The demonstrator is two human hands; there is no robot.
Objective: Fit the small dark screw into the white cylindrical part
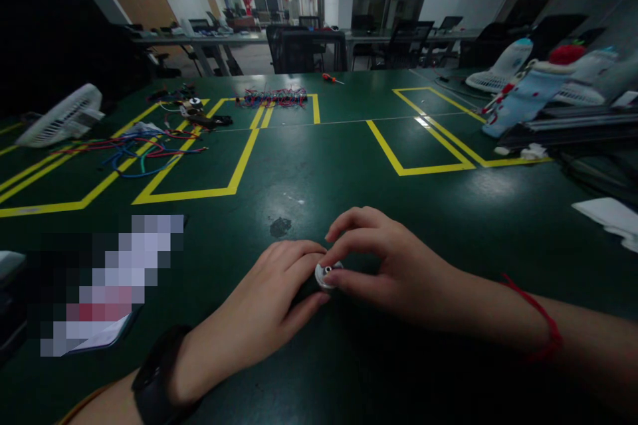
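Between my two hands is a small round silvery metal part point(323, 277) with a little ring-like piece at its centre. My left hand point(266, 295) grips it from the left, thumb below and fingers curled over the far side. A dark band is on that wrist. From the right, my right hand point(393, 262) reaches over it, with thumb and index finger closed on the centre of the part. Its other fingers are bent above. A red string circles the right wrist. The fingers cover much of the part, and its underside is hidden.
A phone point(112, 289) with a blurred screen lies left of my hands. Loose coloured wires point(144, 149), a wired bundle point(274, 98) and a screwdriver point(329, 78) lie farther back. White fans point(64, 116) and a blue bag-like item point(521, 96) stand at the sides.
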